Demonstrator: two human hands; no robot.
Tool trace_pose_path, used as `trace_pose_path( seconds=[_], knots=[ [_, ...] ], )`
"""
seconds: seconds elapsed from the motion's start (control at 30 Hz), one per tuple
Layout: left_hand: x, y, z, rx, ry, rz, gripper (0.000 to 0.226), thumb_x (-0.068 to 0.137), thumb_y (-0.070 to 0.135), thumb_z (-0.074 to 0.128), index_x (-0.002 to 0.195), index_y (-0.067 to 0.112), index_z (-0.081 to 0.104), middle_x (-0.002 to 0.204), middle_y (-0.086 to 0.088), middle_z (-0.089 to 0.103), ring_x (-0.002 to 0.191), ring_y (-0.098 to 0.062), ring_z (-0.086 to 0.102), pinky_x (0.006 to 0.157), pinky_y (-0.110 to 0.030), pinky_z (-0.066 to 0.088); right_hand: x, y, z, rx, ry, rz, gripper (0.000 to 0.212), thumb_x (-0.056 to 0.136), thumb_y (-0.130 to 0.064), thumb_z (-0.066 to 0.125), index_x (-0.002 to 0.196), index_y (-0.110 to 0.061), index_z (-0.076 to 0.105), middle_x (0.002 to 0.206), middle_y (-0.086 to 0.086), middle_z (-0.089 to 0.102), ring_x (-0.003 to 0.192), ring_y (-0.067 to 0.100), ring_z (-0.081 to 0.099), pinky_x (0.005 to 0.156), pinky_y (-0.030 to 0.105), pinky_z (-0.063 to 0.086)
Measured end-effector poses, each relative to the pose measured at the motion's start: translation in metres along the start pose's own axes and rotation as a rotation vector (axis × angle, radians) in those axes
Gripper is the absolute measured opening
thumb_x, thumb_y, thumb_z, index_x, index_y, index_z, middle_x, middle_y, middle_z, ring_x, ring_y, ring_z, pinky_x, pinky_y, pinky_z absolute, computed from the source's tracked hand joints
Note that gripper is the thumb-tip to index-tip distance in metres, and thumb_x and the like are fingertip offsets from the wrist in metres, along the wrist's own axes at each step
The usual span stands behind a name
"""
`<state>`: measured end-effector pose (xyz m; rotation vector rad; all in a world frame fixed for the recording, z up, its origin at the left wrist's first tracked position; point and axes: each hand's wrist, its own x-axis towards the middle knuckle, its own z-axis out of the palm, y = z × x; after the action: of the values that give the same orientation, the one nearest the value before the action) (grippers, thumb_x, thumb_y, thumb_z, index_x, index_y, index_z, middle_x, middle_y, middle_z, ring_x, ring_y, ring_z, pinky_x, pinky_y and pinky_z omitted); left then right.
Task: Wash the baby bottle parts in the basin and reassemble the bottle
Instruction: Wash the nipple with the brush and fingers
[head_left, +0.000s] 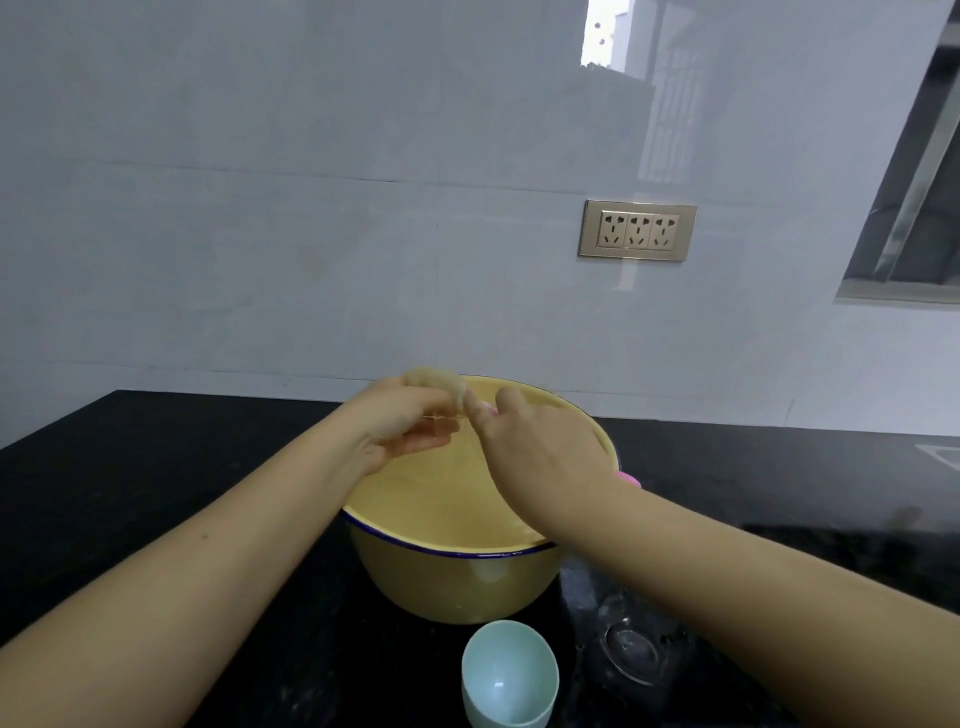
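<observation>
A yellow basin (457, 587) with a blue rim stands on the black counter, with water in it. Both my hands are over its far side. My left hand (400, 421) pinches a blurred, pale translucent bottle part (434, 383), possibly the nipple. My right hand (540, 447) grips a thin pink tool (629, 478), whose other end shows pink at my fingertips right beside that part. A pale green cap (511, 675) lies on its side in front of the basin. A clear glass bottle body (631, 649) rests on the counter at the right, partly under my right forearm.
The black counter (156, 467) runs left and right of the basin and ends at a pale tiled wall. A gold triple socket (638, 230) sits on the wall. A window frame (914, 208) is at the far right.
</observation>
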<state>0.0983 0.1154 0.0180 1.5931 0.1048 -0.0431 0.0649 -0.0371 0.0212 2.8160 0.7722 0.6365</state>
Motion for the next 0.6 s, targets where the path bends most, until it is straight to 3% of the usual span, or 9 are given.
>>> trace_pose_path(
  seconds=[0.07, 0.17, 0.23, 0.37, 0.43, 0.5, 0.6],
  knots=[
    [-0.003, 0.001, 0.005, 0.006, 0.028, 0.009, 0.018, 0.082, 0.001, 0.062, 0.094, 0.014, 0.066, 0.088, -0.005, 0.067, 0.079, -0.017, 0.064, 0.073, -0.026, 0.058, 0.001, 0.001, 0.002, -0.044, 0.003, -0.004, 0.054, 0.094, -0.001, 0.036, 0.145, -0.011, 0.023, 0.071, 0.004, 0.021, 0.048, 0.016, 0.026, 0.041, 0.028, 0.015],
    [-0.006, -0.002, 0.007, 0.028, 0.11, -0.002, 0.06, 0.079, -0.004, 0.059, 0.131, 0.021, 0.043, 0.094, -0.011, 0.067, 0.078, -0.021, 0.065, 0.068, -0.027, 0.059, 0.005, 0.01, 0.008, -0.058, -0.019, 0.034, 0.055, 0.093, -0.001, 0.038, 0.145, -0.015, 0.026, 0.08, 0.004, 0.029, 0.049, 0.017, 0.028, 0.042, 0.028, 0.016],
    [-0.011, 0.0, 0.006, 0.057, 0.105, 0.003, 0.07, 0.078, -0.003, 0.055, 0.137, 0.03, 0.037, 0.098, -0.011, 0.066, 0.08, -0.022, 0.065, 0.075, -0.031, 0.059, 0.004, 0.018, 0.013, -0.015, -0.055, 0.06, 0.056, 0.092, -0.001, 0.039, 0.143, -0.022, 0.031, 0.082, 0.003, 0.032, 0.057, 0.023, 0.039, 0.043, 0.028, 0.019],
    [-0.016, 0.003, -0.001, 0.2, 0.079, 0.025, 0.029, 0.084, 0.013, 0.058, 0.111, 0.024, 0.062, 0.095, -0.003, 0.067, 0.085, -0.017, 0.064, 0.084, -0.033, 0.057, 0.002, 0.026, 0.022, 0.069, -0.081, 0.113, 0.057, 0.089, -0.001, 0.038, 0.136, -0.031, 0.04, 0.088, 0.001, 0.037, 0.069, 0.026, 0.046, 0.047, 0.03, 0.027],
    [-0.015, 0.0, -0.005, 0.269, 0.082, 0.033, 0.013, 0.085, 0.024, 0.064, 0.097, 0.02, 0.067, 0.1, -0.004, 0.068, 0.092, -0.017, 0.066, 0.083, -0.033, 0.057, 0.001, 0.027, 0.025, 0.094, -0.08, 0.128, 0.062, 0.089, -0.001, 0.036, 0.138, -0.038, 0.038, 0.09, 0.001, 0.04, 0.071, 0.025, 0.048, 0.053, 0.032, 0.034],
    [-0.015, -0.002, -0.009, 0.309, 0.091, 0.047, 0.018, 0.084, 0.032, 0.067, 0.093, 0.017, 0.067, 0.099, -0.007, 0.069, 0.094, -0.018, 0.066, 0.08, -0.031, 0.057, -0.001, 0.029, 0.026, 0.115, -0.112, 0.122, 0.072, 0.088, 0.001, 0.035, 0.14, -0.049, 0.029, 0.096, 0.002, 0.047, 0.077, 0.025, 0.053, 0.06, 0.033, 0.038],
    [-0.018, -0.003, -0.011, 0.378, 0.123, 0.091, 0.021, 0.084, 0.039, 0.067, 0.088, 0.019, 0.071, 0.097, -0.002, 0.069, 0.097, -0.018, 0.063, 0.088, -0.034, 0.051, 0.001, 0.031, 0.026, 0.067, -0.155, 0.076, 0.075, 0.089, 0.001, 0.035, 0.143, -0.051, 0.023, 0.103, 0.004, 0.049, 0.086, 0.027, 0.058, 0.063, 0.033, 0.041]
  ],
)
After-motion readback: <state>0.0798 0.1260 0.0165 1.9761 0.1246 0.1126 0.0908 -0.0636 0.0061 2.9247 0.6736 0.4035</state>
